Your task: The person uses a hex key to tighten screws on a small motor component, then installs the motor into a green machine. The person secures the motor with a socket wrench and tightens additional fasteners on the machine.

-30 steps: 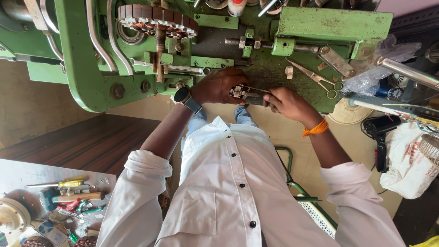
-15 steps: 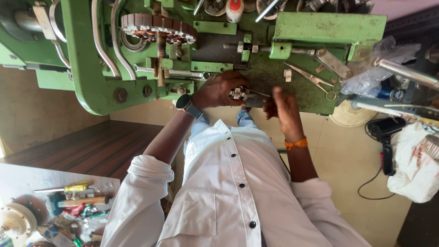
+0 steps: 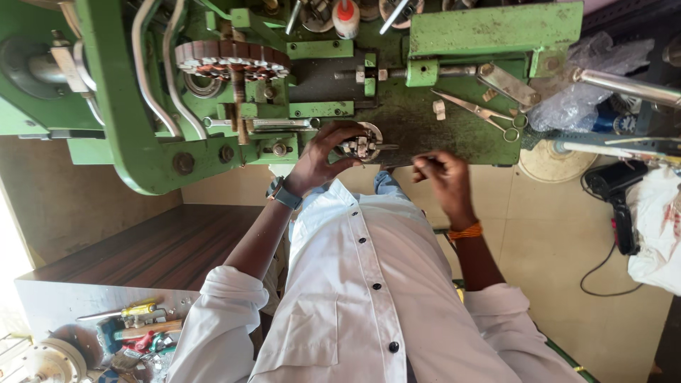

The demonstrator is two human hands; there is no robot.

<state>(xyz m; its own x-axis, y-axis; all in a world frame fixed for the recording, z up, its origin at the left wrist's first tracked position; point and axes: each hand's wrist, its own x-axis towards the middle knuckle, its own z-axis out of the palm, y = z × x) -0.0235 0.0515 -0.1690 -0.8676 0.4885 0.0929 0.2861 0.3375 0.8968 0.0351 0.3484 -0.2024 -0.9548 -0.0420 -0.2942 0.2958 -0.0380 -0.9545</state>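
A small white bottle with a red cap [image 3: 346, 15] stands at the top of the green machine [image 3: 489, 28]. A clear crinkly plastic bag [image 3: 589, 85] lies by the machine's corner. A white plastic bag [image 3: 656, 227] sits at the far side edge.

A pair of scissors [image 3: 482, 113] lies on the green machine bed [image 3: 425, 131], near its right edge, beside a crumpled clear plastic bag [image 3: 578, 92]. A white bottle with a red cap [image 3: 346, 15] stands at the bed's far edge. Screwdrivers [image 3: 135, 312] lie on a grey metal shelf [image 3: 50, 301] at lower left.
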